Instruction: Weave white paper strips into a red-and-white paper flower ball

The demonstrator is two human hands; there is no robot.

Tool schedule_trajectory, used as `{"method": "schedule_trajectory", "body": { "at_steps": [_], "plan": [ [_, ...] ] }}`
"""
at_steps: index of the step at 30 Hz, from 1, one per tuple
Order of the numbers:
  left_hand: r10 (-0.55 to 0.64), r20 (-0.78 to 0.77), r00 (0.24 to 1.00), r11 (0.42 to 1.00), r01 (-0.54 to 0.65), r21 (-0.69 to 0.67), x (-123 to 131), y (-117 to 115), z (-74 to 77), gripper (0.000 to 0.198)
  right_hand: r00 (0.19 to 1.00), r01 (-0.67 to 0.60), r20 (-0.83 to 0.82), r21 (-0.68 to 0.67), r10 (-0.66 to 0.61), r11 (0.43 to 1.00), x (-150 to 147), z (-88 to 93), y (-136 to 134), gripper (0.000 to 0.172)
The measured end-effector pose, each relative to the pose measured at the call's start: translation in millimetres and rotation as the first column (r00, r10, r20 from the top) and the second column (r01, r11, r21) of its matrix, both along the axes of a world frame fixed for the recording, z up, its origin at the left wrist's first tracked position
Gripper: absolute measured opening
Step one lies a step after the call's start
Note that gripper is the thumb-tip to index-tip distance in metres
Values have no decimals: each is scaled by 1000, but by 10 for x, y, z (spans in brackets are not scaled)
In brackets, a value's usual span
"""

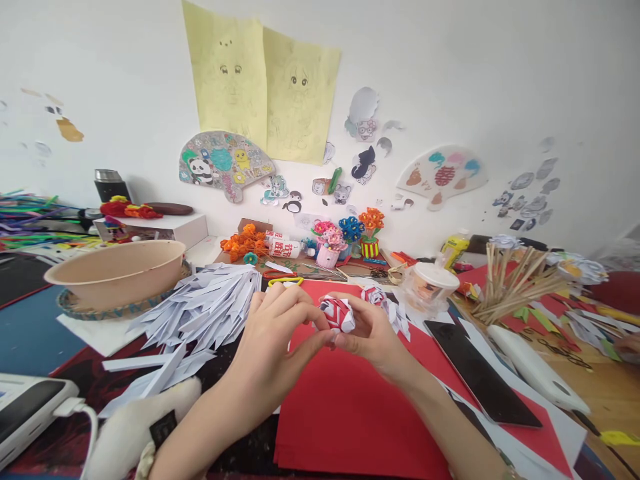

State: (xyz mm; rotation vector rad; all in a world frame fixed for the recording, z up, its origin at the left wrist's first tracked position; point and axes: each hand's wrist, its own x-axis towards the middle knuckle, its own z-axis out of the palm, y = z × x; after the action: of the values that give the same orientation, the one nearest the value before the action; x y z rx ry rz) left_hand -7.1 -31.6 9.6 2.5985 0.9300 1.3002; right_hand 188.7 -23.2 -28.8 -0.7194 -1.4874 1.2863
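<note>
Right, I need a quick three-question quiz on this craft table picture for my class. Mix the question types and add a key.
1. True or false: the left hand and the right hand both hold the red-and-white folded paper piece.
2. Multiple choice: what lies on the table beneath the hands? A) a red paper sheet B) a green cloth C) a wire rack
3. Fill in the gap: the pile of white folded paper strips lies to the person's ___ of the hands, beside the beige bowl.

Key: 1 true; 2 A; 3 left.
</note>
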Motion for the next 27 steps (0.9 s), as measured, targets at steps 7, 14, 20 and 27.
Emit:
{"method": "schedule_trajectory", "body": {
  "at_steps": [7,14,20,27],
  "plan": [
    [-66,-2,998,997,65,-51,-8,-7,31,13,1000,-4,6,-11,4,1000,6,-1,3,49],
    [-27,-27,999,1000,27,9,-8,6,0,10,999,-26,-40,-23,25,999,0,8,-2,47],
    [-16,-6,1000,998,16,66,-5,28,-40,17,998,-44,-43,-22,43,999,-4,-21,11,45],
    [15,85,996,1000,-15,-4,-30,60,8,23,996,-57,-70,-29,55,998,-14,-26,24,38]
  ]
}}
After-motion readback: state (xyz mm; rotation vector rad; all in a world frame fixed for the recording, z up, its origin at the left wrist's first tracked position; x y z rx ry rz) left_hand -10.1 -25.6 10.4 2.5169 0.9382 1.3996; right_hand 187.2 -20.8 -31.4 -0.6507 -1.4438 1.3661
